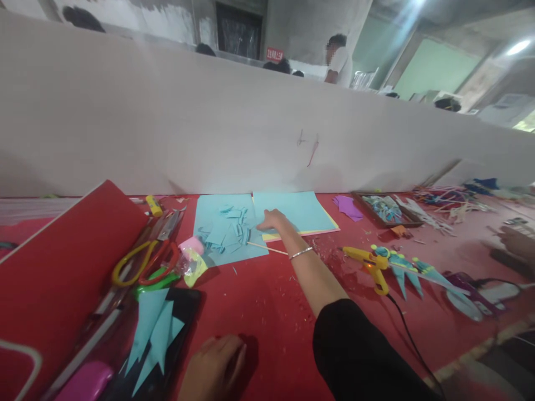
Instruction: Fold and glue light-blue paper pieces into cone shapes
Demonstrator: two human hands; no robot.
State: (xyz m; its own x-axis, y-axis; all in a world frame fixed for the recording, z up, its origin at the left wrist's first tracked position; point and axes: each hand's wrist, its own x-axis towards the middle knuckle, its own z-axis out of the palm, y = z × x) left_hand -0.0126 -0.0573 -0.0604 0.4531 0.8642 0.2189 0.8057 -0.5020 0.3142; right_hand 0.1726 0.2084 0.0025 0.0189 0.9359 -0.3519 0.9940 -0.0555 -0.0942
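Observation:
My right hand (272, 220) reaches forward over the inner edge of a stack of light blue paper sheets (292, 209). Its fingers stretch left, with nothing visible in them. Beside it, small blue paper scraps (228, 231) lie piled on another blue sheet (209, 203). A thin wooden stick (273, 249) lies just below my right hand, one end at the scraps. My left hand (215, 367) rests at the near edge of the red table, fingers loosely bent and apart, apparently holding nothing. Left of it, pointed blue paper pieces (152, 334) lie on a black flat object (190, 312).
Scissors (136, 262) and a red board (75, 250) lie at left. A yellow glue gun (370, 264), its cord trailing, stands at right beside blue paper decorations (412, 267). Farther back are a scrap tray (388, 210) and a white partition (209, 128). Another person's hand (518, 245) shows far right.

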